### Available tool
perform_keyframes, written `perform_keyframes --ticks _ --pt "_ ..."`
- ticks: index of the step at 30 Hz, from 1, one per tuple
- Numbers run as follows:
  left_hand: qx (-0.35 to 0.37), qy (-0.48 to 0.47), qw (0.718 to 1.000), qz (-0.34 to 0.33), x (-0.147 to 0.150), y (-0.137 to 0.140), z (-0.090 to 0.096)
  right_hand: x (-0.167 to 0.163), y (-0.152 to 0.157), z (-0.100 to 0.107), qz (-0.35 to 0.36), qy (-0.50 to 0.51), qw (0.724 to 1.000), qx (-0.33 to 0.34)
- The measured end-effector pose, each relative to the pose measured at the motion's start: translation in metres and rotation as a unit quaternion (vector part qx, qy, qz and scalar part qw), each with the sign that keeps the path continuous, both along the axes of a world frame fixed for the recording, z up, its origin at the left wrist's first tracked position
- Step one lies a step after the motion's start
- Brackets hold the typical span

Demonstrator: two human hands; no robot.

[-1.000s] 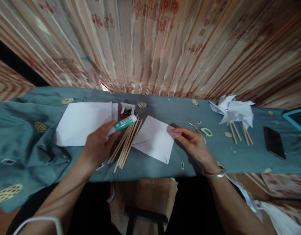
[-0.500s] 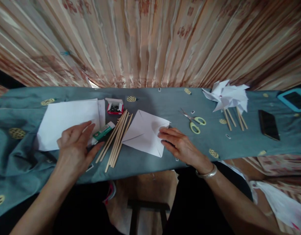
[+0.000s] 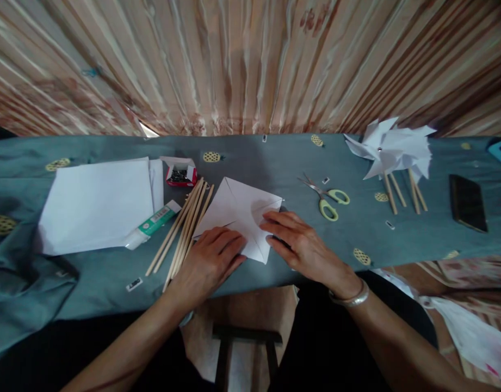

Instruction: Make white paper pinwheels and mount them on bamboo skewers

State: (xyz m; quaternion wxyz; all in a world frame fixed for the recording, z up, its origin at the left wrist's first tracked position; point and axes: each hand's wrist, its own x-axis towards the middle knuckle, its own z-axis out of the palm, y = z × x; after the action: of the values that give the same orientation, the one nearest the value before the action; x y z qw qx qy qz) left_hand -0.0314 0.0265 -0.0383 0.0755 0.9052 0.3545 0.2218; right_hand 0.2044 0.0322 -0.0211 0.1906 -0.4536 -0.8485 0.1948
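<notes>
Two bare hands are on a square of white paper [image 3: 234, 198] in the middle of the table. Its corners have cut lines. The left hand [image 3: 215, 253] lies on the near left part, fingers bent and not closed around anything. The right hand [image 3: 301, 245] touches the right edge with its fingers a little apart; I can't tell if it pinches the paper.

To the left, a white tube [image 3: 152, 223] has a green label with pale marks, too small for me to read. Wooden sticks [image 3: 185, 223] lie between it and the paper. A red and white box [image 3: 180, 173] is open on the far side, with dark bits inside. Little tags printed on the green cloth [image 3: 254, 158] are too tiny to read. Scissors [image 3: 327, 200] lie to the right.
</notes>
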Motion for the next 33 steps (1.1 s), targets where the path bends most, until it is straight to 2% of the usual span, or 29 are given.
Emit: perform_keyframes --ticks 8,17,21,28,33 --pt "0.008 -0.068 0.998 -0.009 -0.002 0.001 0.0 -0.001 0.0 0.002 -0.021 0.055 0.998 -0.038" --pt "-0.051 -0.079 0.995 0.036 0.0 0.001 0.002 -0.036 -0.005 -0.005 -0.106 0.195 0.972 -0.082" --pt "-0.061 -0.075 0.994 0.052 0.0 0.0 0.001 -0.041 -0.005 -0.01 -0.132 0.188 0.971 -0.067" --pt "-0.038 -0.07 0.997 0.02 -0.001 0.0 0.001 -0.044 -0.001 -0.011 -0.148 0.156 0.976 -0.023" --pt "-0.029 -0.079 0.996 0.022 -0.002 0.0 -0.001 -0.046 -0.001 -0.011 -0.147 0.127 0.981 -0.008"
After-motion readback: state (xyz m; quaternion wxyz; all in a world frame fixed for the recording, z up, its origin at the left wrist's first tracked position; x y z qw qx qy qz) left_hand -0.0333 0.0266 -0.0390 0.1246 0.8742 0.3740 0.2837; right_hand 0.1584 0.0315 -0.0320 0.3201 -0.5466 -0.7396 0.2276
